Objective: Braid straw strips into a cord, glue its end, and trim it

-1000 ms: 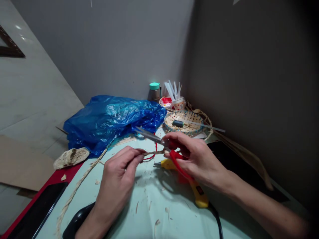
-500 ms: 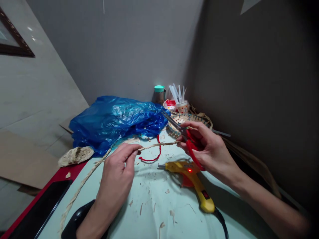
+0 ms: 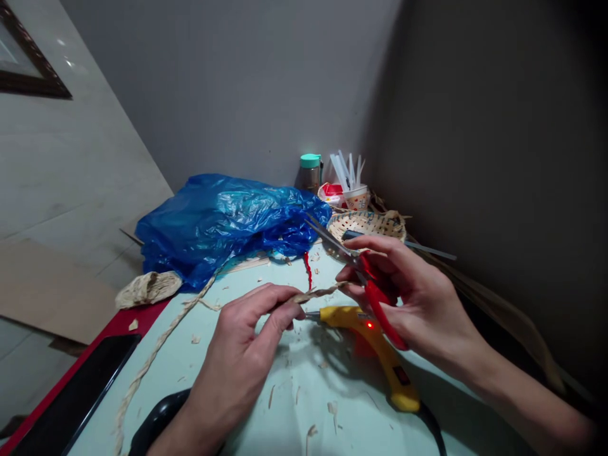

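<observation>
My left hand [image 3: 259, 342] pinches a thin twisted tan cord [image 3: 323, 292] between thumb and fingers. The cord's other end runs to the fingertips of my right hand [image 3: 403, 285]. That same hand is closed round the red handles of a pair of scissors [image 3: 380, 304], whose blades point up and to the left, away from the cord. Below the cord a yellow glue gun [image 3: 387, 361] lies on its side with a red light lit, its nozzle near my left fingertips. A strand of red yarn [image 3: 308, 272] lies behind the cord, partly hidden.
A blue plastic bag [image 3: 218, 221] fills the back left. Behind my right hand stand a woven basket [image 3: 380, 226], a cup of glue sticks [image 3: 356, 197] and a green-lidded jar [image 3: 310, 171]. A braided cord [image 3: 152, 361] and a dark phone-like slab [image 3: 90, 392] lie left.
My left hand has slid right along the cord, closer to my right hand, so the span between them is shorter. The view has shifted slightly.
</observation>
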{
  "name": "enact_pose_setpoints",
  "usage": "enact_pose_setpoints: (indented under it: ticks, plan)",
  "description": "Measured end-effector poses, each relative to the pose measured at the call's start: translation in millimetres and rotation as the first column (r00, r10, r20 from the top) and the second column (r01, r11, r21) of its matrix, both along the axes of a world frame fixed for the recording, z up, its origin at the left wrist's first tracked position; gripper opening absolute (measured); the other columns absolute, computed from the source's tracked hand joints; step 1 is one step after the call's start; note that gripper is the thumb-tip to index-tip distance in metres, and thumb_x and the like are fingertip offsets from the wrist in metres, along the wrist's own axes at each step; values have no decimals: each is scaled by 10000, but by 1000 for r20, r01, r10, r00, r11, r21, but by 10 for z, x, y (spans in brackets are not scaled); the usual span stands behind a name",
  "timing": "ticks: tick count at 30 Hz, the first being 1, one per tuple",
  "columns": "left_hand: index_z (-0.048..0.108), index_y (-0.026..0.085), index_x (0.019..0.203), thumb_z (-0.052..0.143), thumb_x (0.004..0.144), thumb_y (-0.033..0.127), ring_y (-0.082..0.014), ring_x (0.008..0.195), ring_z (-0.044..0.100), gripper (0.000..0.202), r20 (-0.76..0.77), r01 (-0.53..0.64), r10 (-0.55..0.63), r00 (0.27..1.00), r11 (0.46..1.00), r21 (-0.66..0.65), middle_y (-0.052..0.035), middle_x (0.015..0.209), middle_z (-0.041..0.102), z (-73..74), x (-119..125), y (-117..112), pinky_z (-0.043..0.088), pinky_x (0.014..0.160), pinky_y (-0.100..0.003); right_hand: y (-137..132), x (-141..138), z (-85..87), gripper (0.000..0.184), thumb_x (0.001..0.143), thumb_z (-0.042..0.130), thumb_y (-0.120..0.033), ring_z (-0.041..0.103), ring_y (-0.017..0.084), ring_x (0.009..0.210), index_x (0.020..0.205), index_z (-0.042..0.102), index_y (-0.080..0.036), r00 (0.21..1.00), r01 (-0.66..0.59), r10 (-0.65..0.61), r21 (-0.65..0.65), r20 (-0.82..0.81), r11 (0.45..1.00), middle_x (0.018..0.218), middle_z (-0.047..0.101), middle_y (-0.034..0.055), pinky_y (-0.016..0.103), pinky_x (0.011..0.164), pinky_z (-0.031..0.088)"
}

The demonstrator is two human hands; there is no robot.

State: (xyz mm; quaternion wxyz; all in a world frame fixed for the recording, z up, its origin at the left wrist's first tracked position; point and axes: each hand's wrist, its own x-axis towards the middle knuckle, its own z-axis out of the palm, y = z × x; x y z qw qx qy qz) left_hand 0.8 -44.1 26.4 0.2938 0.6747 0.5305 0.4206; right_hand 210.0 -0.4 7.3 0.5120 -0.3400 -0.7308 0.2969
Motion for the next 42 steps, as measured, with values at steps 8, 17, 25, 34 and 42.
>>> enact_pose_setpoints:
  ticks: [8,17,25,34,42]
  plan:
    - [737,202,900,634,868,297,-88,595,518,144,445,328,-161,881,885,-330,-3,720,697,69,-35,-22,415,581,-191,77,27,-81,340,835,683,-173,696,177,890,1144,598,-284,999,-9,9,-5,49,1000,975,693,8,270,795,573]
    - [733,170,804,693,815,265,-84,598,480,103,536,212,14,844,910,-358,-15,676,681,60,-9,-12,379,556,-173,12,68,116,380,817,702,-234,685,185,901,1180,594,-230,937,315,-297,72,-185,946,1045,698,53,265,751,581]
    - [747,187,818,696,811,234,-74,603,491,70,625,80,89,775,968,-237,1,683,661,48,-45,10,386,572,-172,-46,117,123,361,830,589,-278,670,224,796,1182,551,-206,878,66,-264,444,399,893,990,680,81,318,632,558]
    - [786,218,855,710,766,207,-97,611,524,117,603,23,114,790,976,-215,-1,653,701,13,-36,-20,397,577,-183,-123,-20,126,343,802,522,-184,646,203,726,1146,519,-184,796,-71,-225,456,562,887,924,662,86,301,556,513]
    - [768,188,778,717,779,249,-107,621,491,79,554,26,109,826,973,-231,-6,665,678,43,-28,-19,382,579,-201,-111,13,25,418,835,531,-231,656,231,740,1237,500,-120,762,-68,-347,602,546,796,931,668,138,304,533,517]
